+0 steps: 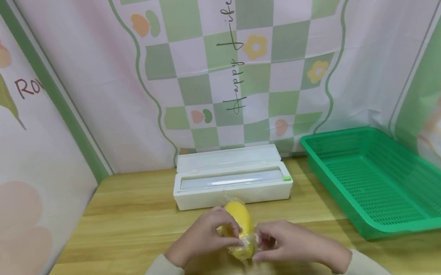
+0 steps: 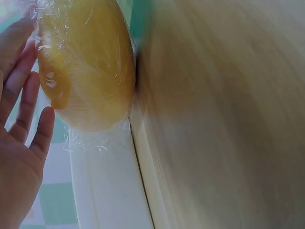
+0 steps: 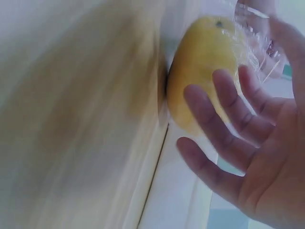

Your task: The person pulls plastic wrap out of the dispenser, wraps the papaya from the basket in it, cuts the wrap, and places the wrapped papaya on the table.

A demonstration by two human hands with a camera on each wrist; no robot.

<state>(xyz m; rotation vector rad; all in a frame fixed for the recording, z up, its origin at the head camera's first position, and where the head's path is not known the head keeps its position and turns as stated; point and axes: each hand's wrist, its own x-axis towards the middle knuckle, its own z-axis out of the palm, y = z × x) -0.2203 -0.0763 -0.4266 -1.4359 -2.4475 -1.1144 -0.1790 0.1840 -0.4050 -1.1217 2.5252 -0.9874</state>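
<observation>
— On the wooden table (image 1: 123,226), near its front edge, what sits between the 2 hands?

— 1 yellow fruit (image 1: 240,228), covered in clear plastic wrap (image 1: 247,242). It rests on the tabletop just in front of the white wrap dispenser (image 1: 231,177).

— How is the left hand (image 1: 201,238) placed?

— It cups the fruit's left side. From the head camera the fingertips lie on the wrapped skin; from the left wrist camera the fingers (image 2: 26,95) are straight and close together, right beside the fruit (image 2: 88,62).

— And the right hand (image 1: 290,243)?

— It is at the fruit's right side, with the thumb and first fingers drawn together on the loose wrap near the lower end. Whether they truly pinch it, I cannot tell. The right wrist camera shows the other fingers (image 3: 224,129) spread and relaxed next to the fruit (image 3: 202,67).

— Anything else on the table?

— 1 green mesh basket (image 1: 387,180) stands to the right, well apart from the hands. The dispenser's lid is open. Flowered and checked cloth (image 1: 233,51) hangs behind.
</observation>
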